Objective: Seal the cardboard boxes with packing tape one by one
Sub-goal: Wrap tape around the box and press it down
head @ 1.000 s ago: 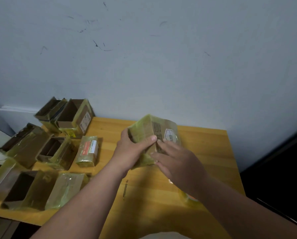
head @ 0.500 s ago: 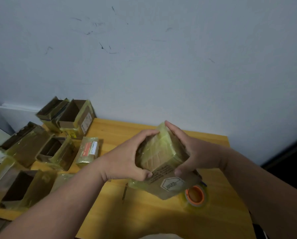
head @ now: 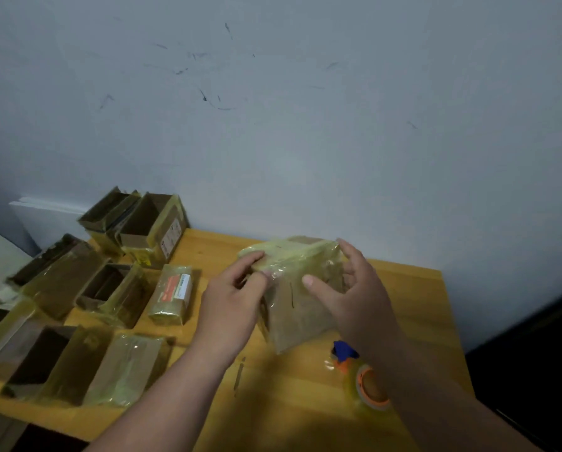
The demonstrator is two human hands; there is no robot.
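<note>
Box in hand: cardboard box [head: 294, 288], wrapped in glossy yellowish tape film, raised just above the wooden table [head: 413, 308], centre of view, between both hands.
Left hand [head: 230, 305]: at 9 o'clock of the box, fingertips pinching its upper left edge.
Right hand [head: 354, 295]: at 3 o'clock, fingers spread, thumb pressed on the front face, gripping.
Tape roll [head: 369, 384]: clear roll with orange core, flat on the table at 5 o'clock of the box, partly hidden by the right forearm.
Other boxes [head: 93, 295]: brown card, some open-topped, shiny with tape, clustered at 9 o'clock.
Wall [head: 305, 125]: pale, scuffed.
</note>
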